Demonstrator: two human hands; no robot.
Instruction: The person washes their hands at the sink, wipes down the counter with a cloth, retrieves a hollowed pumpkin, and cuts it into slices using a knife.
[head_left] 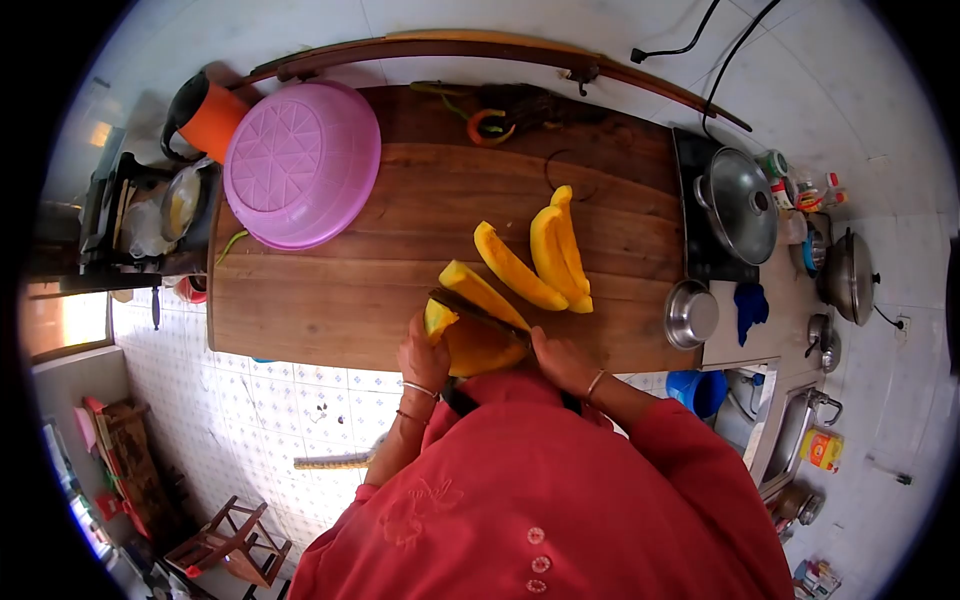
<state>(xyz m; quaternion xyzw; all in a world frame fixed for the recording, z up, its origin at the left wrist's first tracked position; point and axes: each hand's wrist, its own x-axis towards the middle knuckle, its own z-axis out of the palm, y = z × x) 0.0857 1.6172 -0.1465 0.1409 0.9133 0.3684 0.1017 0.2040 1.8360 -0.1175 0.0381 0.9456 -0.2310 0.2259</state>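
Observation:
At the front edge of the wooden table, my left hand (425, 356) is closed on a chunk of pumpkin (480, 345) with orange flesh. My right hand (562, 362) grips a dark-bladed knife (478, 310), its handle hidden in the fingers. The blade lies along the chunk, between it and a cut pumpkin slice (485, 292); how deep it sits I cannot tell. Just beyond lies another slice (518, 267). Two more slices (549, 252) rest side by side farther right.
An upturned pink plastic basin (300, 165) and an orange jug (212, 118) stand left on the wooden table (300, 310). Peel scraps (490, 128) lie at the back. To the right are a steel bowl (691, 314), a lidded pan (740, 205) and a blue cloth (750, 308).

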